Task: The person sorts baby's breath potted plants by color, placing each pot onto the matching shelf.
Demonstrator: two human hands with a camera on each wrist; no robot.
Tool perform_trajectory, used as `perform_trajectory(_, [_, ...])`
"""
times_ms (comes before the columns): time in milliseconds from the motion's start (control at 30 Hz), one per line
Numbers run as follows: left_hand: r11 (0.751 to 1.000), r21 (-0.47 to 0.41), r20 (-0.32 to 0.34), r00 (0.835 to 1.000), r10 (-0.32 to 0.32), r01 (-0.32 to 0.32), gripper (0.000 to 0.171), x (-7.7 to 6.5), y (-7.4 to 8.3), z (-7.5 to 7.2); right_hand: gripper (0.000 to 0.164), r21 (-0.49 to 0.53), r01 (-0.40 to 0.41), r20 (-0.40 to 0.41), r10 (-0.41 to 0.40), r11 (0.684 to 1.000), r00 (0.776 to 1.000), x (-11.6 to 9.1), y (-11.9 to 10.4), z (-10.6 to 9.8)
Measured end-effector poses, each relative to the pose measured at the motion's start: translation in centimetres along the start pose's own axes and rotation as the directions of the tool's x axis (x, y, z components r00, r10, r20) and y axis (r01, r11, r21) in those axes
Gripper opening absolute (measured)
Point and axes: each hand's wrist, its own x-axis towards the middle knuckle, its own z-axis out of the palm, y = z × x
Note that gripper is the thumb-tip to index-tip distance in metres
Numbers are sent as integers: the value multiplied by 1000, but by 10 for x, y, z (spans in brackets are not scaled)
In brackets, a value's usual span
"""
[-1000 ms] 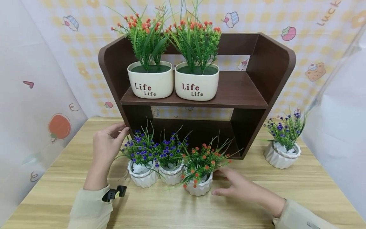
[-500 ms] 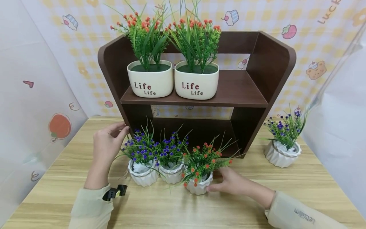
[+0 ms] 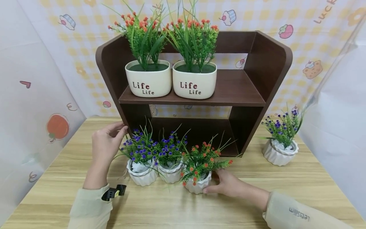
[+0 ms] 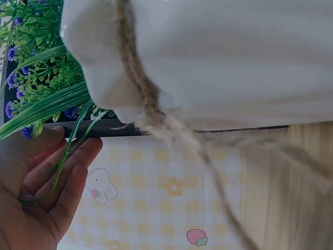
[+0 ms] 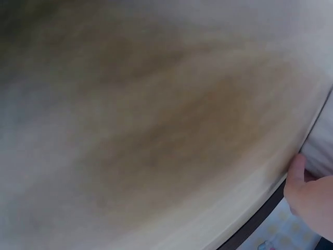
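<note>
In the head view my right hand (image 3: pixel 224 183) holds the side of a ribbed white flowerpot (image 3: pixel 198 185) with orange flowers, thumb at its front and fingers partly hidden behind. The right wrist view shows part of this hand (image 5: pixel 312 200) against something white at the right edge. My left hand (image 3: pixel 107 141) is at the left side panel of a dark brown shelf (image 3: pixel 243 103), relaxed fingers near its front edge. The left wrist view has this hand (image 4: pixel 39 192) below purple flowers and a white pot (image 4: pixel 223 67) tied with twine.
Two white pots with purple flowers (image 3: pixel 141 175) (image 3: pixel 170 173) stand left of the orange one. Another purple-flowered pot (image 3: pixel 280 154) stands at the right. On the upper shelf sit two cream "Life" planters (image 3: pixel 148 82) (image 3: pixel 194 84). A patterned cloth (image 3: pixel 328 41) hangs behind.
My right hand has moved left from beside the orange-flowered pot and now holds its side. The left hand stays at the shelf. The pots have barely shifted.
</note>
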Motion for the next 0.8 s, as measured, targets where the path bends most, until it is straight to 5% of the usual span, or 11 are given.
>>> perform_trajectory(567, [1000, -8, 7, 1000, 4, -3, 17, 1, -3, -1, 84, 67, -165, 17, 164, 984, 986, 6, -6, 2])
perform_trajectory(800, [1000, -14, 8, 1000, 2, -2, 17, 1, -3, -1, 79, 141, -45, 15, 43, 989, 999, 10, -1, 1])
